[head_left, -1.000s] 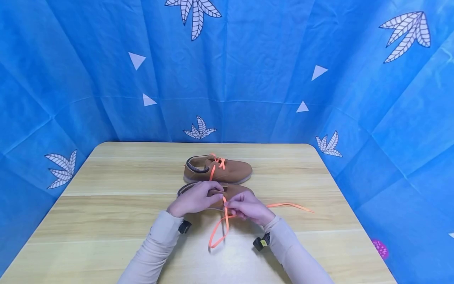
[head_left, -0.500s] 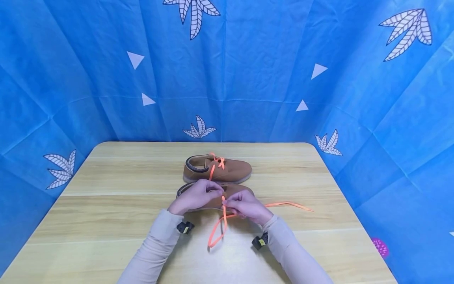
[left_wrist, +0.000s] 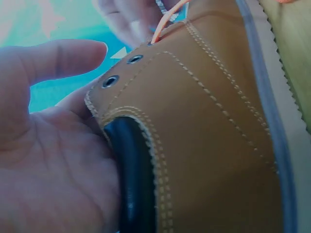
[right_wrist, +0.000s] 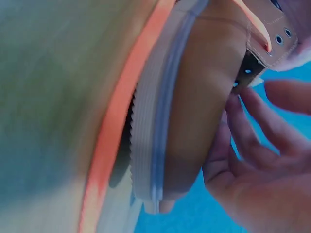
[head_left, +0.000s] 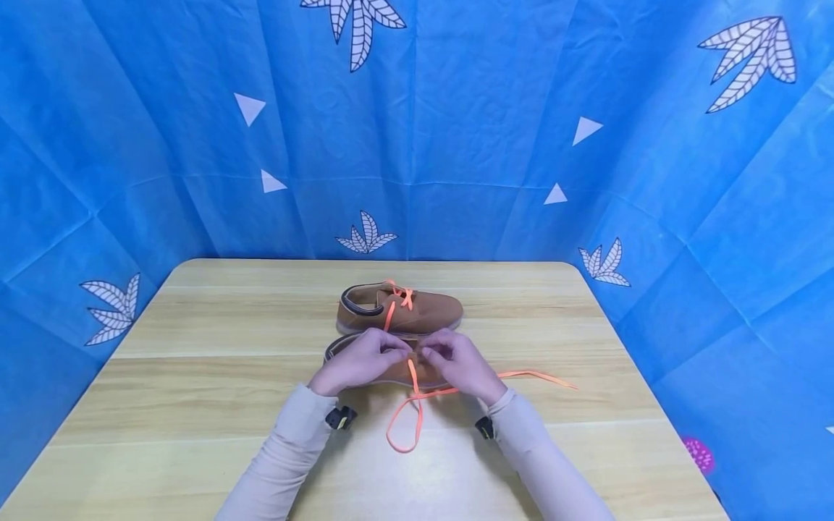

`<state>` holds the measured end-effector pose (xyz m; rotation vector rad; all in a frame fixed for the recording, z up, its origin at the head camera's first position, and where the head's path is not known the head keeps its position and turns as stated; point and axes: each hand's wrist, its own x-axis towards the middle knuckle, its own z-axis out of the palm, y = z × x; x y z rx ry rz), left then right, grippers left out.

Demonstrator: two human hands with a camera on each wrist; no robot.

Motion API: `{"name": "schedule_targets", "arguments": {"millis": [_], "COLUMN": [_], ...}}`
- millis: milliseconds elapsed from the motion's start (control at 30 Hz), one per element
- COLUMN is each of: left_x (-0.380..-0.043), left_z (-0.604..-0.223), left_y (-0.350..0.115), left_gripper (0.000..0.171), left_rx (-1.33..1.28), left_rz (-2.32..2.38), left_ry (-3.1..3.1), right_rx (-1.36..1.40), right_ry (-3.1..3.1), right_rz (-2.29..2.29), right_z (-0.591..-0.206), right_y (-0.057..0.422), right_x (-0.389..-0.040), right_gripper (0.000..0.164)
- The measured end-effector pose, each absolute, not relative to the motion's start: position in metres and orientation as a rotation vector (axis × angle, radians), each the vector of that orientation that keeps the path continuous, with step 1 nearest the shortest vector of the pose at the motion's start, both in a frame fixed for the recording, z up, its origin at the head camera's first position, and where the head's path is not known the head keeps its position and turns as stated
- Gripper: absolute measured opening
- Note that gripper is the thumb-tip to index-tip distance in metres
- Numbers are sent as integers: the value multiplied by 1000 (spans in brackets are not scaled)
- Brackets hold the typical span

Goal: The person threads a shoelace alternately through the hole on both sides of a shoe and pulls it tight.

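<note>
In the head view a brown shoe (head_left: 426, 373) lies sideways, toe to the right, with both hands over it. My left hand (head_left: 365, 358) is at its opening; in the left wrist view its fingers curl behind the eyelet flap (left_wrist: 131, 80), with the thumb apart from the leather. An orange shoelace (head_left: 418, 427) comes out of one near-side eyelet and loops on the table. My right hand (head_left: 462, 362) is over the front of the lacing, its fingertips touching the shoe by the dark tongue (right_wrist: 250, 68), thumb apart, nothing pinched. The right fingertips are partly hidden.
Right behind stands a second brown shoe (head_left: 433, 311) with orange laces threaded. One lace end (head_left: 537, 375) stretches rightward over the wooden table (head_left: 195, 405). Blue patterned cloth (head_left: 482, 145) hangs around the back and sides.
My right hand has let go of the shoelace and moved up to the shoe's lacing. The lace now hangs down the near side, its loop shifted slightly right. My left hand stays put.
</note>
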<state>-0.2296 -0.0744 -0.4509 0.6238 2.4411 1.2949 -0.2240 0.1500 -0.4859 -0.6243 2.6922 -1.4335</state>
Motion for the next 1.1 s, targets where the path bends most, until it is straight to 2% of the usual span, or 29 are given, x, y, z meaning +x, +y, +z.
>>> {"name": "schedule_targets", "arguments": {"millis": [167,600,833,1100], "left_x": [-228,-219,-211,-207], "left_z": [-449,-436,-421,-414], "left_y": [-73,-66,-70,-69], "left_gripper": [27,28,37,41], "left_rx": [657,627,676,799], "left_rz": [1289,1441,1595,1590], "left_ry": [2476,2539,2553,2502], "right_rx": [-770,-754,-750,-724], "right_ry": [2643,2608,2618,2480], "right_rz": [-1334,-1331,-1287,-1587], "right_z": [-489,-490,-489,-466], "right_y": [149,152,151,142], "right_x": [-224,-226,-228,-228], "right_gripper": [17,15,18,23]}}
